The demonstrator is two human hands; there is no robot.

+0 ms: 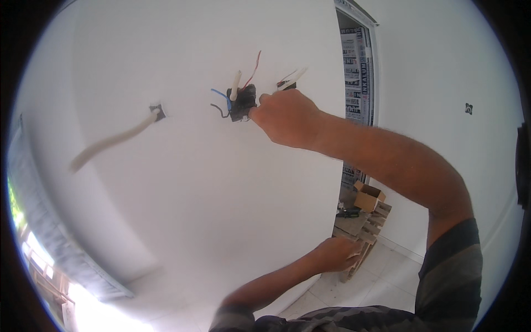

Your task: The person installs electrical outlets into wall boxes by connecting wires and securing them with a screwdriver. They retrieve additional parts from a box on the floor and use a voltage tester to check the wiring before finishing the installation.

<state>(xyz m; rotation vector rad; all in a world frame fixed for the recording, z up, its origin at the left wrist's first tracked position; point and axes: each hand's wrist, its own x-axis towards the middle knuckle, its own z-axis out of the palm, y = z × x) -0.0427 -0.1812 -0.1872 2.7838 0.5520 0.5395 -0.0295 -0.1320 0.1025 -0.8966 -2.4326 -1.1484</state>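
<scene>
A black wall box (242, 108) sits in the white wall (193, 177), with blue, red and dark wires and a pale cable end sticking out. My right hand (282, 116) is at its lower right edge, fingers closed; what they grip is hidden. Just behind that hand is a second dark box (286, 85) with pale and red wires. Further left, a long pale flexible conduit (110, 141) comes out of another wall opening. My left hand (338, 253) is lower down beside the wall's edge, fingers curled closed around something too small to name.
To the right, a doorway frame (366, 66) has printed protective film. Below it a cardboard box (368, 196) and dark tools (347, 213) lie on wooden pallets (375, 224), above a tiled floor (395, 271). A bright window opening is at left. Another small wall box (468, 108) is on the right wall.
</scene>
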